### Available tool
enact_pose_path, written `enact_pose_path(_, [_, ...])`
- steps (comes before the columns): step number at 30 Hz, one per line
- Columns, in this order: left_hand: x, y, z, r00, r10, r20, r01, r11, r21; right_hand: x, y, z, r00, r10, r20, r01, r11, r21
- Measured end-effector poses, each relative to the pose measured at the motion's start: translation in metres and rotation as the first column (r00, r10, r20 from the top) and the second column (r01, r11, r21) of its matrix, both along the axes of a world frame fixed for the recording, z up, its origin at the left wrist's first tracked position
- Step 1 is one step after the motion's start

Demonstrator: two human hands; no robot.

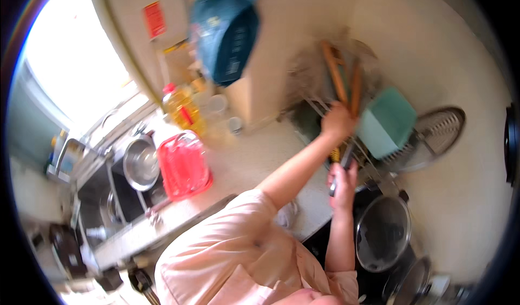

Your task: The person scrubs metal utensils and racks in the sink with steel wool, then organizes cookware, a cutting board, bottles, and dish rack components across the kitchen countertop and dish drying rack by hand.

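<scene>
My left hand (339,121) is at the lower end of orange-brown wooden handles (335,73) standing against the wall. Its fingers are curled, but blur hides whether they grip one. Below it, my right hand (343,183) is closed around a dark-handled utensil (346,159), whose kind I cannot tell. A yellow-and-black object (334,155) shows just above that hand. To the right of my left hand is a light green square container (388,122), with a wire rack (367,159) beneath and beside it.
A round strainer-like utensil (440,130) and a glass lid (383,232) lie right. On the counter (252,159) stand a red plastic container (185,165) and an oil bottle (183,108). A metal bowl (141,163) sits by the sink (95,199). A blue bag (225,33) hangs above.
</scene>
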State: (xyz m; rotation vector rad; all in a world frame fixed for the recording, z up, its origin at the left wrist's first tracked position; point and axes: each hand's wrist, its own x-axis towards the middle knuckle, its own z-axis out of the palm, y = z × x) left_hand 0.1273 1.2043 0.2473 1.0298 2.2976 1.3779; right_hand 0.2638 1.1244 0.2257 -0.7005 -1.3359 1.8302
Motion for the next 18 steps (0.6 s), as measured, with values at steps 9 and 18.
enact_pose_path(9, [0.006, 0.021, 0.006, 0.958, -0.084, 0.273, 0.055, 0.992, 0.112, 0.003, 0.002, 0.02, 0.997, 0.059, -0.048, -0.064, 0.991, -0.118])
enact_pose_path(18, [-0.011, 0.034, 0.03, 0.967, -0.057, 0.247, -0.007, 0.968, 0.25, -0.001, 0.004, 0.018, 0.988, 0.155, 0.025, -0.154, 0.987, -0.045])
